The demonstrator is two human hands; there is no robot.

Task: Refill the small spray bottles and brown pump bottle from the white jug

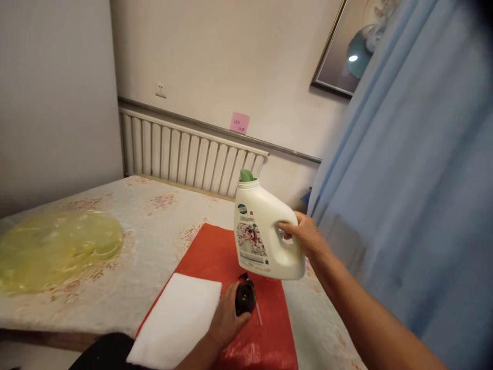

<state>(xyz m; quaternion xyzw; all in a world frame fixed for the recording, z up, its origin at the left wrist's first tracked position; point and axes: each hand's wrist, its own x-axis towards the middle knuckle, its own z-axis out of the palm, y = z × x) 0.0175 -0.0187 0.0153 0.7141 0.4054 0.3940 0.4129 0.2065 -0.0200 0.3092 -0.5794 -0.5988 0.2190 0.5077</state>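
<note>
Detergent jug (265, 231): white plastic with a green cap, held off the table by my right hand (306, 236), fingers hooked through its moulded handle. I judge it stiff-walled, smooth and fairly heavy if full, so the handle is the sure grip. My left hand (227, 321) is clasped around a small dark bottle (245, 298) resting on the red mat (215, 257), beside a folded white cloth (179, 321). The mat's near edge overhangs the table (127, 246) edge. Open tabletop lies to the left; the blue curtain (416, 195) crowds close on the right.
</note>
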